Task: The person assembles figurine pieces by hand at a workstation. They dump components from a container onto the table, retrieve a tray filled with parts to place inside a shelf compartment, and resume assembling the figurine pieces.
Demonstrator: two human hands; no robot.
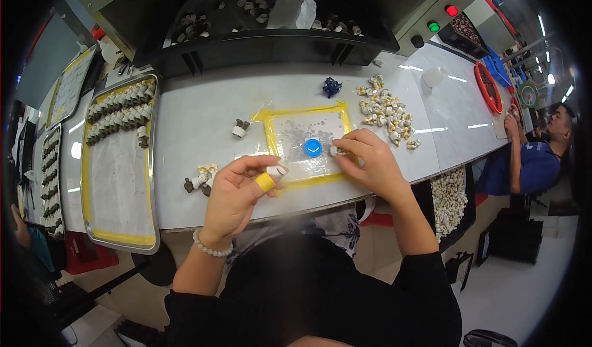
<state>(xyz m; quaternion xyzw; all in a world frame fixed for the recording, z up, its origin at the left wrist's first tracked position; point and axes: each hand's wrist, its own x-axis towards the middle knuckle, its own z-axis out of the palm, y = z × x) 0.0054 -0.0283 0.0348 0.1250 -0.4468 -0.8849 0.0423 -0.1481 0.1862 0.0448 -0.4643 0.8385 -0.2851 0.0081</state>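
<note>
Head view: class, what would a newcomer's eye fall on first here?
The bright blue disc between left hand and right hand, inside the yellow tape frame, stands out first. Then come the red button and green button at upper right, and the metal tray with its rows of small parts at left.

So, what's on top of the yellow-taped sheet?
On the yellow-taped sheet sit a round blue object and scattered greyish spots. The surface beneath the blue object is covered, and the right hand hides part of the right side.

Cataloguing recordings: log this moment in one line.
left hand: holding white piece | right hand: pinching another white piece | between: blue round container
</note>
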